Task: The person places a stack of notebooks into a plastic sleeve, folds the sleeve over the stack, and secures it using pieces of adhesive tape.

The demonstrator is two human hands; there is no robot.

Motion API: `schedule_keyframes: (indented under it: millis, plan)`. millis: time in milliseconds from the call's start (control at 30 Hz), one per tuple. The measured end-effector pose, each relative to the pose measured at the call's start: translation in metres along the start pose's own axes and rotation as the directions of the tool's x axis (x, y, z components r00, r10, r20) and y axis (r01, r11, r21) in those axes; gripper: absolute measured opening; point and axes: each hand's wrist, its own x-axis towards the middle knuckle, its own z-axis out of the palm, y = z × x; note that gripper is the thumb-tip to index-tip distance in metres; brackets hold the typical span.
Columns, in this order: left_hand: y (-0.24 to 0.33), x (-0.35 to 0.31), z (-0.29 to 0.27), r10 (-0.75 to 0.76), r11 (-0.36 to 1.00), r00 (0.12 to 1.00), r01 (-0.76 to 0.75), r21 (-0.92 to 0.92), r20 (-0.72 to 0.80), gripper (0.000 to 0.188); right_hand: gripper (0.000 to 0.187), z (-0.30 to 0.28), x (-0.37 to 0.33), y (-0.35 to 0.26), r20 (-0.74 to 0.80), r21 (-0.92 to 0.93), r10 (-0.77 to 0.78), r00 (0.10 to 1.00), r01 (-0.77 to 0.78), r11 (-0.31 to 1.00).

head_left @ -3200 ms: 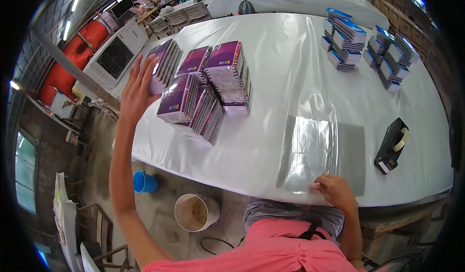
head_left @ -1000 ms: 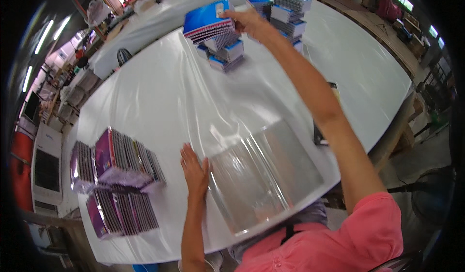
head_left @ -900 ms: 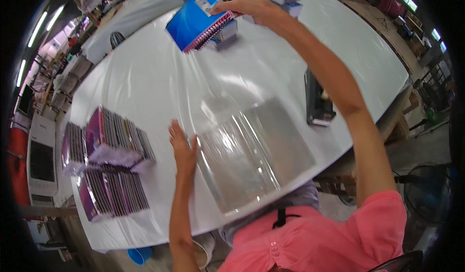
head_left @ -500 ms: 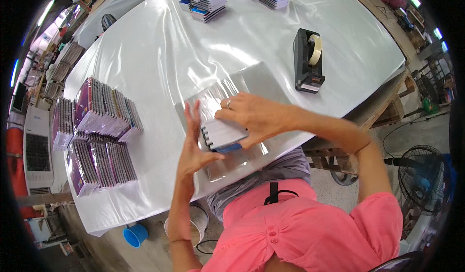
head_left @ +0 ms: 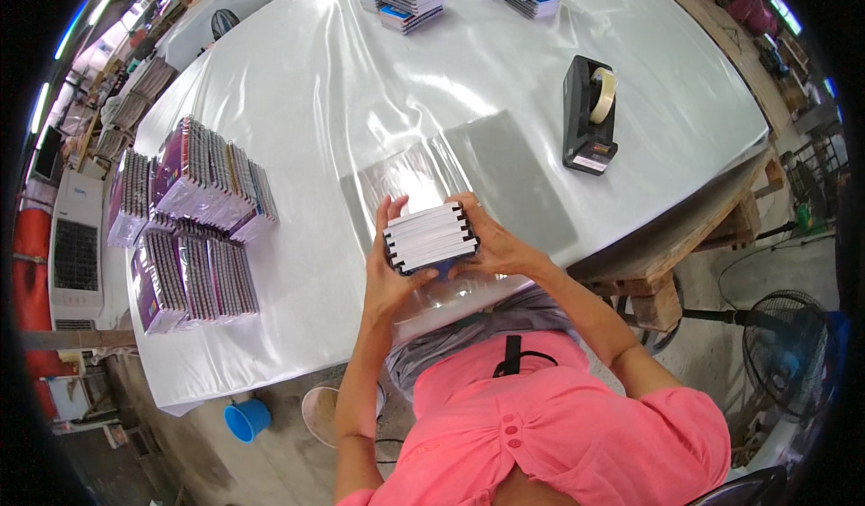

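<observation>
A small stack of spiral notebooks (head_left: 432, 238) stands on edge between my hands, white page edges facing up and black binding at both sides. My left hand (head_left: 387, 270) is closed round its left side, thumb along the near side. On the other side, my right hand (head_left: 489, 243) grips the stack, its thumb also near the front. A bit of blue cover shows by the thumbs. Under and beyond the stack lies a clear plastic sheet (head_left: 527, 177), flat on the table. Whether the stack touches it I cannot tell.
Wrapped purple spiral notebooks (head_left: 203, 195) stand in rows at the left of the white-covered table (head_left: 297, 299). Blue notebooks (head_left: 412, 1) are piled at the far side. A black tape dispenser (head_left: 586, 132) sits to the right. Below are a blue bucket (head_left: 246, 420) and a fan (head_left: 786, 353).
My right hand has moved from over the top of the notebooks to their right side. The stack now shows several page edges upward, held from both sides.
</observation>
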Motion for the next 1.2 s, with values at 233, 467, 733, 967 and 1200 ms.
schedule_keyframes:
  millis: [233, 467, 733, 967, 1200]
  plan:
    - [0.011, -0.004, -0.005, 0.005, 0.982, 0.997, 0.008, 0.191, -0.072, 0.098, 0.092, 0.001, 0.004, 0.004, -0.093, 0.11, 0.083, 0.992, -0.072, 0.991]
    - [0.055, 0.061, 0.015, -0.42, 0.894, 0.898, 0.434, 0.109, -0.131, 0.052, 0.072, -0.057, 0.05, 0.0, 0.013, 0.347, 0.565, 0.825, -0.533, 0.771]
    - [-0.009, 0.06, 0.017, -0.323, 0.845, 0.911, 0.399, 0.355, -0.255, 0.044, 0.068, -0.048, 0.051, 0.017, -0.001, -0.003, 0.703, 0.712, -0.703, 0.712]
    - [-0.003, 0.043, 0.024, -0.487, 0.784, 0.834, 0.549, 0.291, -0.26, 0.043, 0.047, -0.03, 0.014, -0.004, -0.415, -0.49, 0.351, 0.84, -0.531, 0.692]
    - [-0.011, 0.035, 0.025, -0.427, 0.867, 0.887, 0.457, 0.199, -0.179, 0.053, 0.041, -0.034, 0.004, 0.011, -0.257, -0.246, 0.425, 0.868, -0.484, 0.84]
